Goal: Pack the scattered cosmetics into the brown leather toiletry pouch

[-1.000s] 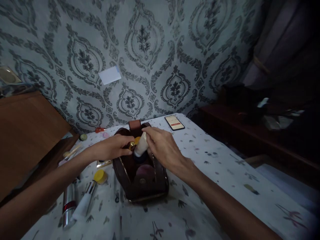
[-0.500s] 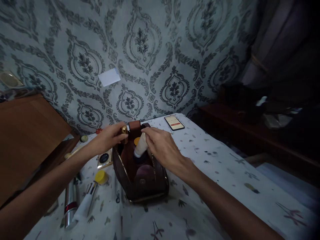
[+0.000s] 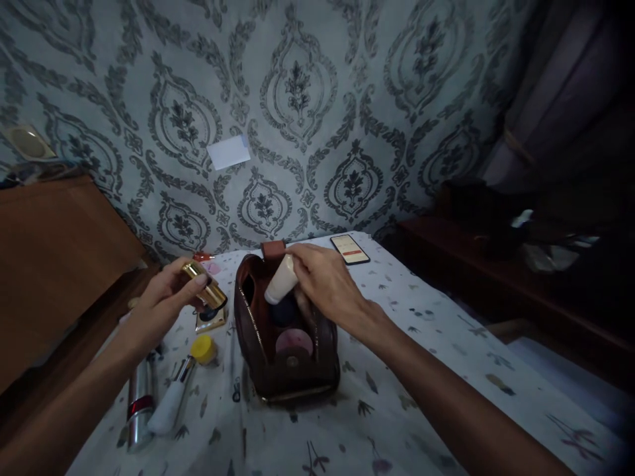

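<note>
A dark brown bag (image 3: 288, 380) stands open on the patterned cloth. Inside it lie a pink round item (image 3: 294, 341) and a dark round item. My right hand (image 3: 327, 284) is over the bag's right side, closed on a cream tube (image 3: 282, 279) that tilts down into the opening. Left of the bag, my left hand (image 3: 169, 291) grips a gold tube (image 3: 205, 284) between thumb and fingers, above a gold compact (image 3: 211, 321). A yellow-capped jar (image 3: 203, 349) sits near the compact.
A silver cylinder with a red band (image 3: 141, 406) and a white-handled brush (image 3: 171, 403) lie at the front left. A phone (image 3: 350, 249) rests behind the bag to the right. A wooden panel (image 3: 64, 264) rises at the left, and a patterned wall stands behind.
My left hand has moved left, away from the bag's opening, with the gold tube. My right hand still holds the cream tube at the bag. The view has shifted slightly.
</note>
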`<state>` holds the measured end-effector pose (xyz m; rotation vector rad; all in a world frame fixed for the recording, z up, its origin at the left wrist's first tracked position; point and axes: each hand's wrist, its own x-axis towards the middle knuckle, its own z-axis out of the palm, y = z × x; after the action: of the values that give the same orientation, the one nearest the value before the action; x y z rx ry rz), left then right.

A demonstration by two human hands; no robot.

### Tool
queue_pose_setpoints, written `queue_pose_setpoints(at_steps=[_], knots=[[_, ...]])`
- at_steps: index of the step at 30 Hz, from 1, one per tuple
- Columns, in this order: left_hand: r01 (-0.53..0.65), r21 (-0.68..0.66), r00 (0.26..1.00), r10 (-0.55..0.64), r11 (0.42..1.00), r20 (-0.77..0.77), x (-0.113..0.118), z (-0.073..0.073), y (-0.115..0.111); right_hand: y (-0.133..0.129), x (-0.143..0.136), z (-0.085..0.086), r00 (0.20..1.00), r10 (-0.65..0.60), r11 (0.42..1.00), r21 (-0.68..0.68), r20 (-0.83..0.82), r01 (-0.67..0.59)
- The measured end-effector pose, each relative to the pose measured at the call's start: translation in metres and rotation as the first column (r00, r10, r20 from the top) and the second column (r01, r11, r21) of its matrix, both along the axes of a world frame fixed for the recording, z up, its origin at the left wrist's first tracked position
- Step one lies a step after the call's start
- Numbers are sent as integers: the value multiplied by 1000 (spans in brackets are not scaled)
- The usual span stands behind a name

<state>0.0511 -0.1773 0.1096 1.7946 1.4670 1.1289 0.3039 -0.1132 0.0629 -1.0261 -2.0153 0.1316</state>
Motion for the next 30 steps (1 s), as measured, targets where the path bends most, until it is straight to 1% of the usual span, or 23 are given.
queue_pose_setpoints(at_steps=[3, 6, 8, 10, 13, 15, 16, 18, 20, 21, 22, 24, 25, 26, 27, 28, 29, 30], knots=[[41, 25, 999, -42, 999, 6, 7, 8, 3, -1, 6, 7, 996, -56, 996, 62, -65, 60], [108, 78, 994, -108, 991, -8, 20, 19, 17, -8, 15, 12, 981, -129, 988, 62, -147, 139], [164, 91, 986, -163, 982, -23, 29, 23, 30, -15, 22, 14, 964, -157, 985, 40, -217, 169], [209, 86, 978, -206, 974, -34, 35, 23, 41, -20, 29, 15, 944, -179, 981, 20, -276, 192], [268, 60, 961, -263, 961, -84, 39, 15, 53, -23, 36, 16, 920, -206, 975, 8, -333, 222], [314, 36, 934, -301, 949, -194, 42, 10, 58, -23, 38, 16, 909, -217, 973, 1, -355, 233], [341, 24, 907, -322, 940, -271, 44, 9, 60, -22, 39, 17, 905, -219, 972, -2, -364, 234], [418, -46, 818, -398, 907, -416, 50, 7, 65, -21, 38, 17, 901, -217, 973, -6, -375, 232], [475, -160, 695, -480, 865, -535, 58, 7, 69, -21, 37, 17, 905, -205, 976, -4, -372, 219], [480, -202, 622, -493, 854, -609, 62, 7, 72, -21, 36, 17, 909, -197, 978, -3, -366, 210], [467, -223, 537, -475, 856, -697, 66, 6, 74, -21, 35, 16, 914, -188, 980, -2, -360, 201], [415, -209, 331, -361, 886, -872, 73, 4, 78, -22, 32, 16, 922, -171, 983, -2, -346, 182], [388, -200, 222, -301, 900, -927, 76, 3, 79, -22, 31, 15, 926, -166, 985, -4, -340, 175], [360, -205, 127, -265, 910, -956, 78, 3, 79, -23, 31, 15, 929, -163, 985, -7, -333, 171], [334, -219, 56, -251, 917, -966, 80, 2, 79, -23, 30, 15, 932, -162, 986, -10, -325, 168], [315, -233, 9, -249, 920, -968, 81, 2, 78, -23, 30, 15, 934, -163, 986, -13, -318, 167], [304, -242, -17, -249, 922, -968, 82, 3, 77, -23, 30, 15, 936, -164, 986, -16, -312, 167], [299, -243, -25, -247, 923, -969, 83, 3, 76, -23, 30, 15, 936, -165, 986, -18, -310, 168]])
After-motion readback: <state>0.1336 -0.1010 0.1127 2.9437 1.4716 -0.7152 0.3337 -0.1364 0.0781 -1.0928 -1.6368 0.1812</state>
